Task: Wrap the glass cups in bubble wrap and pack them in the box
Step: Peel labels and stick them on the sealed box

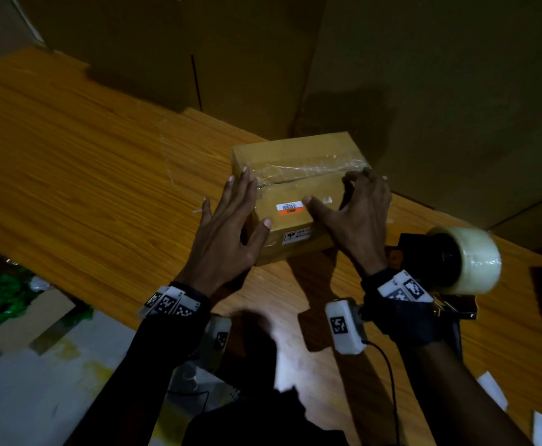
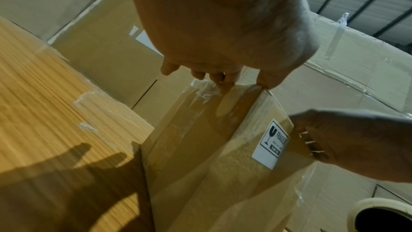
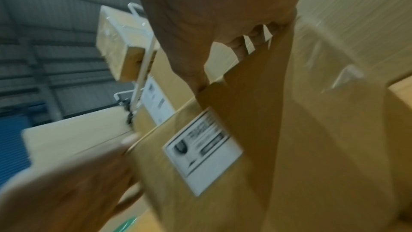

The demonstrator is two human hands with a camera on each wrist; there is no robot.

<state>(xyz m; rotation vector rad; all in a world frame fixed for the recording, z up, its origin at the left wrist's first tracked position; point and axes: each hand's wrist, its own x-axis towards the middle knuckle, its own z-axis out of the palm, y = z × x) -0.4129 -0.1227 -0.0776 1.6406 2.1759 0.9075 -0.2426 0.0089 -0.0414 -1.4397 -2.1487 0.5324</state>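
Big cartons (image 1: pixel 424 75) wall off the far side just beyond both hands, touching or nearly touching the box. The wooden table (image 1: pixel 70 149) runs wide and bare left of the left hand, its near edge below that wrist. One closed box (image 1: pixel 295 194), taped across the top, sits between the hands. The left hand (image 1: pixel 227 233) lies with straight spread fingers along the box's left end; the right hand (image 1: pixel 356 214) curls its fingers over the right top edge, thumb flat on the lid. One tape dispenser (image 1: pixel 456 259) stands right of the right wrist. Two labels: an orange barcode sticker (image 1: pixel 290 208) beside the thumb, a fragile sticker (image 2: pixel 270 143) on the near side.
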